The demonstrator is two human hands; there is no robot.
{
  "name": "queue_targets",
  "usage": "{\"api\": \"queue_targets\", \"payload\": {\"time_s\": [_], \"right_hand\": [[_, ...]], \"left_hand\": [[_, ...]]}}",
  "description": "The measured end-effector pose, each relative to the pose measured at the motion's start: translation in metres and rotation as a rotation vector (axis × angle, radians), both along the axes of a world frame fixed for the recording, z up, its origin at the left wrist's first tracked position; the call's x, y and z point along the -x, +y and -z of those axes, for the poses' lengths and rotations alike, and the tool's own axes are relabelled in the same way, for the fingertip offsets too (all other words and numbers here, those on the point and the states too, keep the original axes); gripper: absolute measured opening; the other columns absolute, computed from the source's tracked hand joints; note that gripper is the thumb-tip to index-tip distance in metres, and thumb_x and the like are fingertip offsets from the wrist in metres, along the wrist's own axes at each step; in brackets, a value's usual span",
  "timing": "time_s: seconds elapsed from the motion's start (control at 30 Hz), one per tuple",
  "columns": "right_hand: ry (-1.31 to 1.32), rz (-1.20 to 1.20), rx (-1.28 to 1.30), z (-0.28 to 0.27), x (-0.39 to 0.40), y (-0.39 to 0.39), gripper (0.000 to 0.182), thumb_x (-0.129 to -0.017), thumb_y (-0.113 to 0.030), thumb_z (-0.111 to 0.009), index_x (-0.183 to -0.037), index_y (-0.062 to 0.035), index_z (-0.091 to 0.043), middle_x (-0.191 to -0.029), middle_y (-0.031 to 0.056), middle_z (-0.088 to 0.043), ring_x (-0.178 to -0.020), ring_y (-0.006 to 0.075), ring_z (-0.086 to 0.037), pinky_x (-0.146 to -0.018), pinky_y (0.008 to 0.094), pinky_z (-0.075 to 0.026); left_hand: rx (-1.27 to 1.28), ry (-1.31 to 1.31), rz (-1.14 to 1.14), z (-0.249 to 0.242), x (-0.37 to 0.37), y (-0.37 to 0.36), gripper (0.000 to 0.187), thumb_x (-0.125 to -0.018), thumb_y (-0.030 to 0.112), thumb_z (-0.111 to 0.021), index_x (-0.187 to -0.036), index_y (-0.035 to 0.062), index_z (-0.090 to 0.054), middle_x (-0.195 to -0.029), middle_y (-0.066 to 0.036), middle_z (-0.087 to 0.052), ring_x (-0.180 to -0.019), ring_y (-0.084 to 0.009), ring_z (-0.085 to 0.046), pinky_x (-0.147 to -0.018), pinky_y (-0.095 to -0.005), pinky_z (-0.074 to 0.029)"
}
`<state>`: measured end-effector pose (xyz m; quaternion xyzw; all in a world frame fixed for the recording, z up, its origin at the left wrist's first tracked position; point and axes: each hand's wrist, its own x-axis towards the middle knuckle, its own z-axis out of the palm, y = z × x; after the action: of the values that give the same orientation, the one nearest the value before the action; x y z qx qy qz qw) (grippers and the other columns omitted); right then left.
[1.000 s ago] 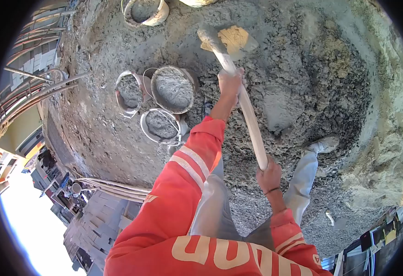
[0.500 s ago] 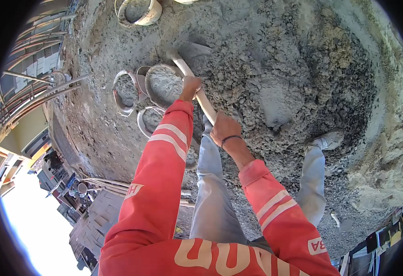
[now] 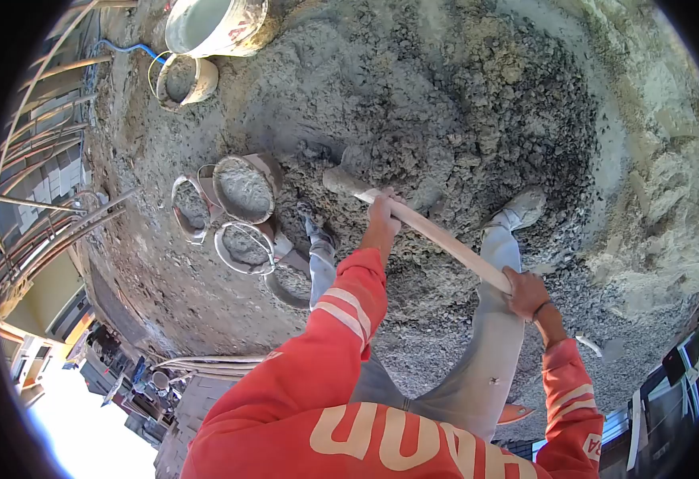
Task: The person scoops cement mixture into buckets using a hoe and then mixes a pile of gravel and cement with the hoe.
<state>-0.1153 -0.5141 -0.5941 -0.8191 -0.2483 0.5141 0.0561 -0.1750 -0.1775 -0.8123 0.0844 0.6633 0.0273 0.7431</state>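
Note:
A wooden handle [image 3: 449, 247] runs slantwise in front of my legs, its upper-left end at the wet grey mix [image 3: 421, 128]. My left hand [image 3: 384, 214] is wrapped round it near that end. My right hand [image 3: 527, 293] grips the lower-right end, beside my knee. The tool's blade is hard to make out, apparently in the mix. Left of my left hand stands a bucket filled with grey mix [image 3: 244, 190], with another filled bucket [image 3: 245, 247] just below it.
Another filled bucket [image 3: 192, 209] stands further left. At the top left are a small bucket [image 3: 186, 81] and a large pale drum [image 3: 213, 25]. My shoes [image 3: 521, 209] rest on the mix. Long rods [image 3: 62, 203] lie along the left side.
The handle has swung from beside the buckets toward the mix. My right hand has moved right and down along with its end; my left hand has moved right. The view has shifted.

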Motion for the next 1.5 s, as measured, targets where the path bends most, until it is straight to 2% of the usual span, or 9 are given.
{"api": "queue_targets", "payload": {"time_s": [0.23,0.4,0.6,0.7,0.77,0.93,1.1,1.17,1.5], "right_hand": [[-0.165,-0.017,0.069,-0.054,0.029,-0.121,0.039,-0.058,-0.014,-0.072,-0.094,-0.0138,-0.055,-0.087,0.0075,-0.067,-0.079,0.0317,-0.066,-0.07,0.0444,-0.052],[-0.027,0.27,0.445,-0.149,0.098,0.006,0.03,-0.068,-0.018,-0.069,-0.094,-0.0173,-0.056,-0.082,0.0139,-0.066,-0.077,0.0333,-0.067,-0.066,0.0477,-0.053],[0.004,1.119,-0.045,-0.028,0.127,0.144,0.025,-0.073,-0.011,-0.063,-0.097,-0.0035,-0.06,-0.079,0.0246,-0.065,-0.079,0.0443,-0.064,-0.072,0.0526,-0.052],[-0.058,1.289,-0.117,0.011,0.1,0.184,0.027,-0.074,-0.009,-0.064,-0.099,-0.0014,-0.061,-0.081,0.0257,-0.065,-0.078,0.0437,-0.064,-0.071,0.0515,-0.052],[-0.163,1.344,-0.201,0.033,0.064,0.188,0.032,-0.074,-0.01,-0.065,-0.105,-0.0018,-0.06,-0.083,0.0258,-0.065,-0.078,0.044,-0.064,-0.072,0.0513,-0.052],[-0.316,1.261,-0.288,0.062,-0.045,0.152,0.037,-0.075,-0.012,-0.066,-0.11,-0.0023,-0.058,-0.085,0.0255,-0.066,-0.08,0.044,-0.064,-0.072,0.0515,-0.051],[-0.157,1.383,-0.144,0.061,0.02,0.138,0.039,-0.072,-0.014,-0.069,-0.108,-0.0022,-0.059,-0.087,0.0255,-0.066,-0.083,0.0447,-0.063,-0.074,0.0494,-0.051],[0.11,1.544,-0.038,0.037,0.075,0.15,0.036,-0.071,-0.014,-0.07,-0.103,-0.0017,-0.059,-0.088,0.0252,-0.066,-0.085,0.0431,-0.064,-0.075,0.0481,-0.051],[0.035,1.153,0.133,-0.045,0.216,0.239,0.037,-0.073,-0.012,-0.069,-0.107,-0.0052,-0.058,-0.082,0.0222,-0.066,-0.081,0.0431,-0.064,-0.071,0.0501,-0.052]], "left_hand": [[0.022,-0.08,-0.119,-0.159,0.039,-0.11,0.009,-0.089,0.006,-0.059,-0.088,0.0072,-0.05,-0.073,-0.001,-0.044,-0.066,-0.017,-0.045,-0.069,-0.036,-0.045],[0.076,0.021,0.335,-0.111,0.042,-0.078,0.009,-0.09,0.009,-0.058,-0.09,0.007,-0.05,-0.072,-0.003,-0.047,-0.063,-0.0184,-0.05,-0.06,-0.0376,-0.048],[-0.651,0.06,1.422,0.06,-0.111,-0.005,0.018,-0.082,0.008,-0.061,-0.097,-0.0019,-0.058,-0.074,-0.011,-0.059,-0.059,-0.0263,-0.06,-0.051,-0.0432,-0.051],[-1.045,0.019,1.467,0.064,-0.204,0.002,0.039,-0.074,0.017,-0.07,-0.102,-0.008,-0.059,-0.078,-0.016,-0.066,-0.068,-0.0271,-0.067,-0.056,-0.0439,-0.052],[-0.873,-0.193,1.273,-0.053,-0.271,-0.03,0.014,-0.083,0.001,-0.058,-0.097,-0.0014,-0.057,-0.078,-0.009,-0.059,-0.055,-0.0166,-0.057,-0.042,-0.0323,-0.045],[-0.712,-0.482,1.137,-0.078,-0.36,-0.081,0.006,-0.085,-0.002,-0.055,-0.091,-0.0009,-0.056,-0.075,-0.007,-0.054,-0.053,-0.0154,-0.054,-0.043,-0.0315,-0.046],[-0.887,-0.302,1.392,0.023,-0.278,-0.139,0.01,-0.08,0.004,-0.061,-0.082,-0.0029,-0.054,-0.062,-0.007,-0.055,-0.047,-0.0163,-0.055,-0.039,-0.0317,-0.045],[-0.871,-0.002,1.761,0.023,-0.188,-0.151,0.03,-0.074,0.013,-0.066,-0.096,-0.0066,-0.063,-0.097,-0.028,-0.067,-0.097,-0.0422,-0.064,-0.083,-0.0462,-0.052],[-0.351,-0.145,1.131,-0.067,-0.021,-0.016,0.024,-0.083,0.008,-0.065,-0.102,0.0011,-0.052,-0.067,-0.008,-0.056,-0.045,-0.0161,-0.053,-0.038,-0.0318,-0.042]]}}
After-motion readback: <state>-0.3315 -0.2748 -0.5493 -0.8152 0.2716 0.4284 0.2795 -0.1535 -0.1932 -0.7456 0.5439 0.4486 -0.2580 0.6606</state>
